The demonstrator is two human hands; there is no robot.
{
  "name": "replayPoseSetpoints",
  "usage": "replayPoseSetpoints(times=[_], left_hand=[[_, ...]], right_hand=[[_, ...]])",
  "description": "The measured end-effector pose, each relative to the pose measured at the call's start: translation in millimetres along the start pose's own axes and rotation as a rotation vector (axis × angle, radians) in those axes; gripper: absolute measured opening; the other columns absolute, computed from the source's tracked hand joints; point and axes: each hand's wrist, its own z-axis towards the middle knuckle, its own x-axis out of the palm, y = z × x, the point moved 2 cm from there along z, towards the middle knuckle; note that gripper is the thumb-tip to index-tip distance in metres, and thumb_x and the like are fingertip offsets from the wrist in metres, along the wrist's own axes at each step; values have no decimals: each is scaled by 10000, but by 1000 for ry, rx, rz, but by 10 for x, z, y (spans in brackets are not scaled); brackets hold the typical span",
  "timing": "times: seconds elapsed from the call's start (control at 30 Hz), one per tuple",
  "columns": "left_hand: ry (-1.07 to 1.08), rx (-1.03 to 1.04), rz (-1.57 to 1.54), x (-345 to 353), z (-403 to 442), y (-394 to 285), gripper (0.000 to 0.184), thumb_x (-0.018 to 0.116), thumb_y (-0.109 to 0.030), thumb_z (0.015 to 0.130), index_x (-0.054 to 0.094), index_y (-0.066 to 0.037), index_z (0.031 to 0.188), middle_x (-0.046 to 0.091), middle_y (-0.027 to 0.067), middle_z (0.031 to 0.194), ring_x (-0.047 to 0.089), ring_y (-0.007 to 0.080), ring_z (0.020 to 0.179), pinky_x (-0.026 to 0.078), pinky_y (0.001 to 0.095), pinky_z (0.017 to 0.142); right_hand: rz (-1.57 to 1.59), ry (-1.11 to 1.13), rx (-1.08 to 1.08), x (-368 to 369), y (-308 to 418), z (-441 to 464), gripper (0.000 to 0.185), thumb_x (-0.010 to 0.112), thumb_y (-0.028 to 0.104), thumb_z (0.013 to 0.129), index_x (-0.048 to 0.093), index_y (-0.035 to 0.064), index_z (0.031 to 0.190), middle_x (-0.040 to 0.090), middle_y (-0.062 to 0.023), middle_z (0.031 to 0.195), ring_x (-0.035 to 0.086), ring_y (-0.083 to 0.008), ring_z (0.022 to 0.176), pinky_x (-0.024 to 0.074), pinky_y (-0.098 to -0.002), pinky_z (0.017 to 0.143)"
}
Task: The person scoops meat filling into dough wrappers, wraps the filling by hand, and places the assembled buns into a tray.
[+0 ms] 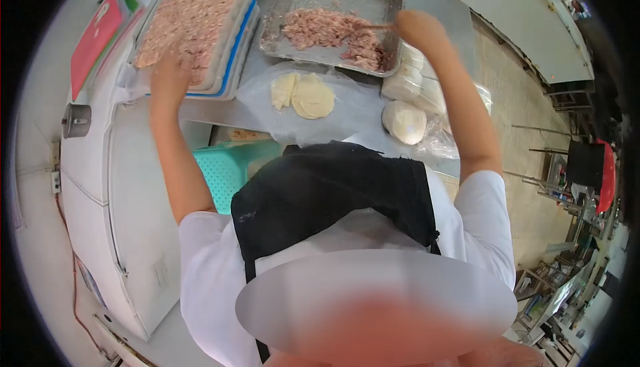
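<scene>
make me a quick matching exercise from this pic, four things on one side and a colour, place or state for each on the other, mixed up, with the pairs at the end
1. right hand
2. wrappers
3. basket
4. apron

A. black
B. gripping a thin handle
C. teal
D. lying on clear plastic

Pairs: 1-B, 2-D, 3-C, 4-A

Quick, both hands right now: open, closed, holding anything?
Left hand: at the filled tray, too blurred to tell.
Right hand: closed, holding a thin utensil.
</scene>
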Motion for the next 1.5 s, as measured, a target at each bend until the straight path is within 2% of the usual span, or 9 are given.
replayPoseSetpoints(times=[0.13,0.2,0.4,0.73,0.93,1.2,1.33,1.43,1.5], left_hand=[[-45,310,-307,556,-287,-804,370,532,-112,855,560,-91,1223,574,159,1200,508,336,1154,379,403,998],[92,312,-373,923,-438,-1095,357,545,-68,822,590,-81,1176,584,159,1156,520,326,1130,387,400,988],[344,452,-250,1762,-736,-1297,349,557,-48,769,624,-95,1108,573,152,1076,515,331,1070,405,412,939],[97,339,-219,1388,-624,-1065,266,565,-269,873,671,-40,960,623,111,1006,560,309,962,439,383,840],[26,206,-420,1150,-451,-1135,242,568,-210,877,661,-4,963,646,144,956,601,327,883,470,372,779],[217,-85,-951,1506,-464,-816,269,552,-214,922,647,18,1022,660,80,921,605,146,860,468,280,775],[202,-220,-1171,1401,-414,-726,269,544,-205,930,641,18,1044,658,56,934,590,102,886,470,260,778],[253,-178,-1205,1326,-335,-575,227,583,-197,899,659,-4,990,665,73,936,613,141,895,474,280,798],[148,177,-874,1137,-272,-592,191,616,-190,864,668,-28,951,666,86,941,623,192,899,477,310,810]], right_hand=[[205,-203,-315,758,430,-150,157,556,141,770,680,51,809,672,-143,830,664,-302,783,530,-407,640],[42,16,-414,511,821,-480,137,565,135,750,676,59,779,669,-136,779,665,-301,721,527,-427,612],[46,-313,-305,276,112,182,111,586,138,721,666,78,674,645,-129,650,654,-299,609,515,-410,513],[88,-60,-423,280,453,-186,162,580,162,756,676,39,715,660,-163,733,665,-310,690,530,-418,592],[211,-133,-470,547,596,-14,138,578,150,760,688,69,742,665,-133,728,668,-309,685,536,-411,569],[35,71,-220,318,541,185,203,576,213,805,695,60,747,671,-131,730,669,-314,711,537,-420,586],[76,27,-359,521,1068,-84,185,574,188,774,685,43,746,674,-146,762,672,-307,704,536,-415,593],[85,179,-232,125,774,0,164,556,144,764,685,43,750,676,-151,773,675,-313,710,538,-413,590],[20,171,-127,140,733,-25,165,556,142,765,684,39,744,674,-157,771,676,-316,715,536,-419,584]])
